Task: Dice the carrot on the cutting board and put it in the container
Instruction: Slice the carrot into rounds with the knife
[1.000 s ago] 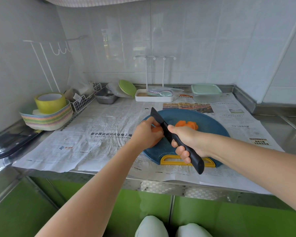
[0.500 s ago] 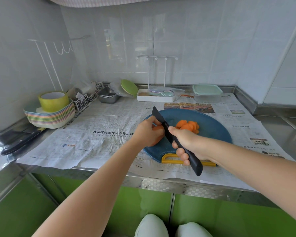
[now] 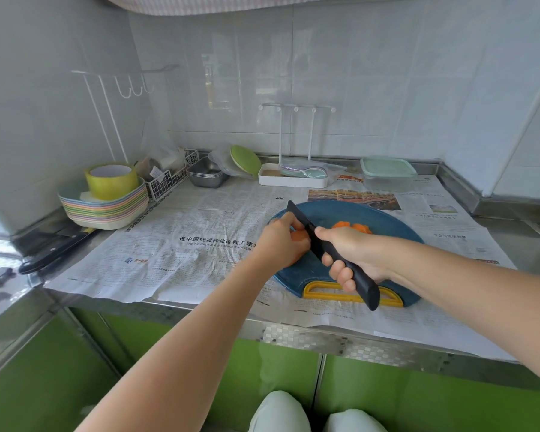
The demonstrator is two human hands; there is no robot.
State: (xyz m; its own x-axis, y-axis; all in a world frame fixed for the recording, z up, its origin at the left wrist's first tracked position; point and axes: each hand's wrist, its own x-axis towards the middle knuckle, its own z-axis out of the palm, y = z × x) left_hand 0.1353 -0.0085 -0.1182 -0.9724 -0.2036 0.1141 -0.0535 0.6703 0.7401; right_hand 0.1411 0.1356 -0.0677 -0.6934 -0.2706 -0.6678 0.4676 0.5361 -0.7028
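Where the green cabinet fronts (image 3: 418, 400) end, the steel tabletop (image 3: 527, 244) starts. Newspaper (image 3: 200, 232) covers most of it, right up to the front edge. Blue cutting board (image 3: 387, 219) lies on the paper, its yellow handle (image 3: 325, 291) facing the person.

Right hand (image 3: 353, 254): fingers curled tight round the handle of a black knife (image 3: 312, 236), one digit stretched forward along the spine. Butt of the knife handle sticks out over the yellow grip. Blade runs up and left, tip past the left hand.

Left hand (image 3: 281, 241): fingers bent over an orange carrot (image 3: 298, 235) piece, pinning it to the board just left of the blade. Blade is on it or just beside it, can't tell which. Most of that piece is hidden under the fingers.

Cut carrot slices (image 3: 353, 227) sit in a small heap on the board just behind the right hand, on the other side of the blade.

Left edge of the tabletop, off the paper: second dark-handled knife (image 3: 56, 251). Behind it, a stack of pastel bowls (image 3: 106, 210) with a yellow-green tape roll (image 3: 111, 180) on top.

Back row against the tiled wall, left to right:
- white wire basket (image 3: 169, 182)
- nested metal tins (image 3: 206, 176)
- green plate (image 3: 245, 160) in a plastic bag
- white rack tray (image 3: 293, 179) with pastel spoons
- clear container (image 3: 387, 171), pale green lid on, well apart from the board
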